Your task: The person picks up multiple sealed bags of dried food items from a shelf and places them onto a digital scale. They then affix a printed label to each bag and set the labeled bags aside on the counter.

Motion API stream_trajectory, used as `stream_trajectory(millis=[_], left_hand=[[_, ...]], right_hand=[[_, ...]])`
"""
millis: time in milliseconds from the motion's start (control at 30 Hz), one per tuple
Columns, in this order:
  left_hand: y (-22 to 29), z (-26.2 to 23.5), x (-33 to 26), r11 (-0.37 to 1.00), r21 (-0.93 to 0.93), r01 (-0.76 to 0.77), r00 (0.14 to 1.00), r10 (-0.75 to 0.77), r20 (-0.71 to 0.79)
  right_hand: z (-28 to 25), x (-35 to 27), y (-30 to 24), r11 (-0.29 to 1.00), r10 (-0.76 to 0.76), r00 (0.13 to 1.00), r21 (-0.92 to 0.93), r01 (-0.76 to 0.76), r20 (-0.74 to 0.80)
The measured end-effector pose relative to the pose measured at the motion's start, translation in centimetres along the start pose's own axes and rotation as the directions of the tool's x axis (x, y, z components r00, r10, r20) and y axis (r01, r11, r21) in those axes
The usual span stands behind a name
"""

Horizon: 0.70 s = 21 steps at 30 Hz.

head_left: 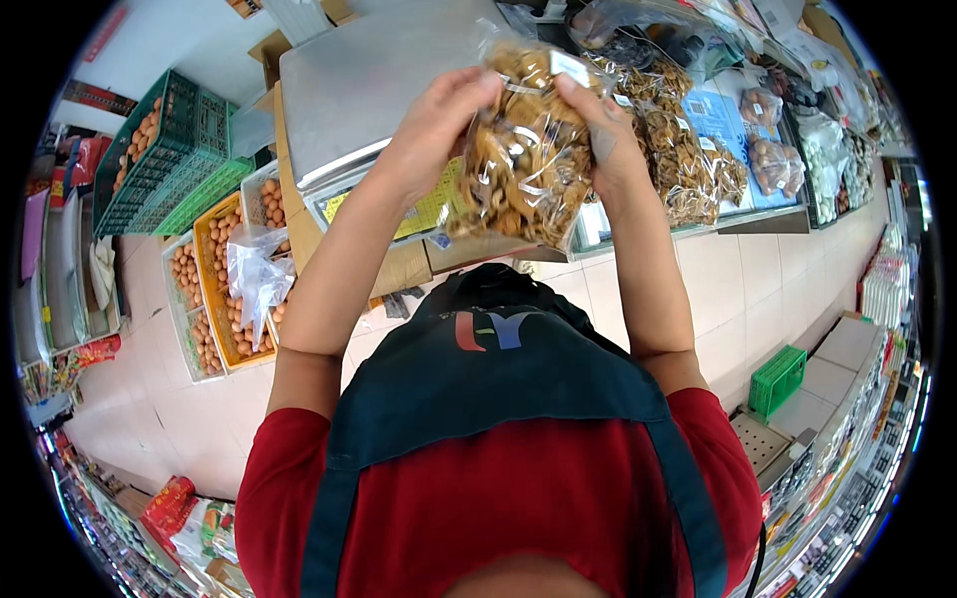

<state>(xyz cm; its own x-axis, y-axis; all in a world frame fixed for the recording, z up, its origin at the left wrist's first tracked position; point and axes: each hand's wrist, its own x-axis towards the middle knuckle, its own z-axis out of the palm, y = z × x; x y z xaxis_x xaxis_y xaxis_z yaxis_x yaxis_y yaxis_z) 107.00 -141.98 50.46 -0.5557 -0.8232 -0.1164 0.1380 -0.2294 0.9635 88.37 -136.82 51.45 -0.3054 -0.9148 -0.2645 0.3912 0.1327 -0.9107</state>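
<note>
A clear plastic bag of brown dried mushrooms (528, 159) with a white label at its top is held up between my two hands. My left hand (439, 125) grips the bag's upper left side, thumb and fingers closed on the plastic. On the opposite side my right hand (610, 135) clasps the upper right edge, its thumb beside the label. Behind and left of the bag lies a weighing scale with a broad metal plate (364, 80) and a yellow key panel (431, 211), partly covered by my left arm and the bag.
More bags of dried mushrooms (676, 164) lie on the counter to the right, near bags of pale round goods (776, 164). At left stand green crates (179, 149) and an orange crate (204, 269) of eggs, with a clear plastic bag (259, 269) on top. A green basket (778, 381) sits at lower right.
</note>
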Motion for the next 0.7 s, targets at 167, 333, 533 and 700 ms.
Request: stream_trajectory(millis=[167, 333, 533, 700], left_hand=[[-0.4, -0.4, -1.9, 0.976, -0.177, 0.13, 0.991, -0.122, 0.056], [-2.6, 3.0, -3.1, 0.96, -0.268, -0.077, 0.995, 0.092, 0.046], [-4.2, 3.6, -2.6, 0.976, -0.198, -0.092, 0.995, 0.084, -0.046], [-6.1, 4.6, -0.7, 0.943, -0.331, -0.016, 0.988, -0.037, -0.151]], right_hand=[[-2.2, 1.3, 0.8, 0.965, -0.089, 0.994, 0.242, 0.1, -0.057], [-2.3, 0.7, 1.0, 0.904, -0.093, 0.995, 0.417, 0.097, -0.029], [-2.6, 1.7, 3.0, 0.863, -0.021, 0.999, 0.504, 0.04, -0.044], [-7.0, 1.9, 1.3, 0.949, 0.078, 0.984, 0.313, -0.025, -0.159]])
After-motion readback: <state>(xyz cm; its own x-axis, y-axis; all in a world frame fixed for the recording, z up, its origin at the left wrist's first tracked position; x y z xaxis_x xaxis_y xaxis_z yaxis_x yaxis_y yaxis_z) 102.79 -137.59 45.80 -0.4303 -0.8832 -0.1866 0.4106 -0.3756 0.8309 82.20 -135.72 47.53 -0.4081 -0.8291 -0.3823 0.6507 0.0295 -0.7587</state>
